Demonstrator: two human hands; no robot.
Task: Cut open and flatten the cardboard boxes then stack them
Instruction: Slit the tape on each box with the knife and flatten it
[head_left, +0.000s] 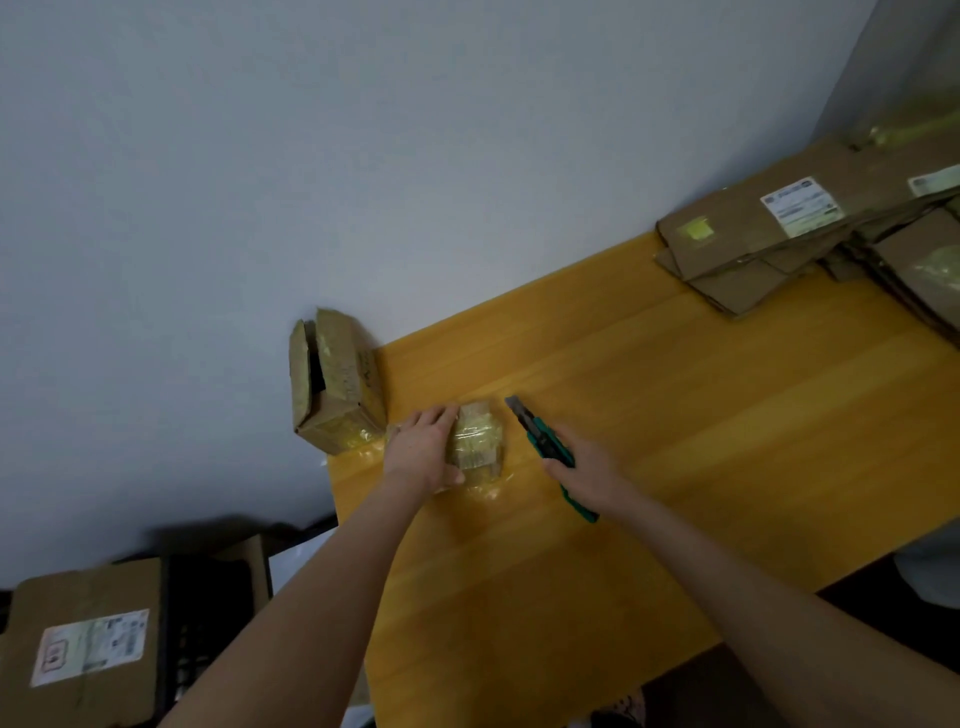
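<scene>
Left hand (423, 449) is clamping 1 taped box (480, 441), right hand (587, 467) is gripping the knife (537, 439): blade should be travelling shallow, away from the holding hand.

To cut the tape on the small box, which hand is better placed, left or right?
Probably the right hand: it grips the green knife, blade out beside the small taped box. The left hand holds that box, well placed to steady it.
</scene>
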